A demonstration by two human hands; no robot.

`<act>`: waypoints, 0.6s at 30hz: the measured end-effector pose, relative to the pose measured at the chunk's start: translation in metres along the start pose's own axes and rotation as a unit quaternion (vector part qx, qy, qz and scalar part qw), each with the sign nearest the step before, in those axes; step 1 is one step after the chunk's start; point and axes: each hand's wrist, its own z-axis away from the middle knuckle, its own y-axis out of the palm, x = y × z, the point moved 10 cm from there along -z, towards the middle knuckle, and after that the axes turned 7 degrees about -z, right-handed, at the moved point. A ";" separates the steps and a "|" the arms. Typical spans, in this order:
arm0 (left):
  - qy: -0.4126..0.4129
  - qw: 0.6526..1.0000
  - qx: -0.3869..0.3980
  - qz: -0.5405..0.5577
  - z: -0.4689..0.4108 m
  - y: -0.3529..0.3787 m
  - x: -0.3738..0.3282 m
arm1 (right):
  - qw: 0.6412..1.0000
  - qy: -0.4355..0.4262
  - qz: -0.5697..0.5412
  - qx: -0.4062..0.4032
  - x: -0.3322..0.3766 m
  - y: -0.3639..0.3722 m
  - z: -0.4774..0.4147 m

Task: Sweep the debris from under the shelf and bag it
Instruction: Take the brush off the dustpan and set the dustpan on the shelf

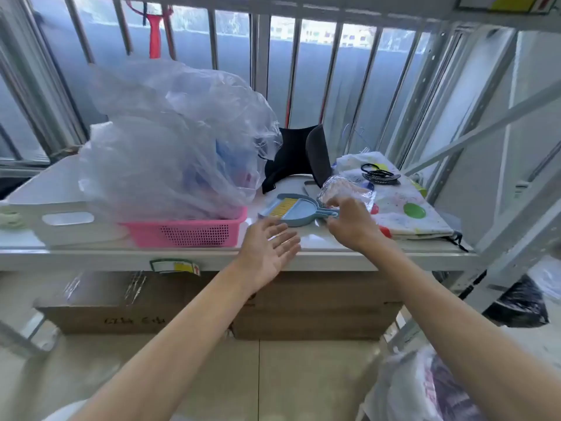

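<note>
R grip (349, 223) pinches dustpan (296, 212) handle, pan stretching left along our shelf (91, 259); L grip (270, 247) open, just beside it.

Quick tally for the shelf (334, 258): one pink basket (188, 232) at the front edge with clear plastic bag (170, 141) piled in it, one or maybe two, hard to tell. One white bin (60, 220) at the left end. One blue dustpan (299, 212) holding one yellow brush (283, 208), front middle. One crinkly packet (346, 189), one black cap (300, 153) near the back edge, one spotted cloth bag (403, 214) at the right end. Hair ties (379, 174) on it, too bunched to count. Two cardboard boxes (121, 305) underneath, one black bin bag (516, 302) on the floor. Two hands: left hand (270, 253), right hand (352, 226).
</note>
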 end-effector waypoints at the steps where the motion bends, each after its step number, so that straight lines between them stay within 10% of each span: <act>1: -0.017 1.000 -0.001 0.027 -0.006 -0.002 0.002 | 1.000 0.001 0.010 -0.007 -0.004 0.001 -0.008; 18: -0.101 0.985 0.004 0.138 -0.034 0.013 0.017 | 0.999 0.008 0.042 -0.006 -0.020 0.030 -0.047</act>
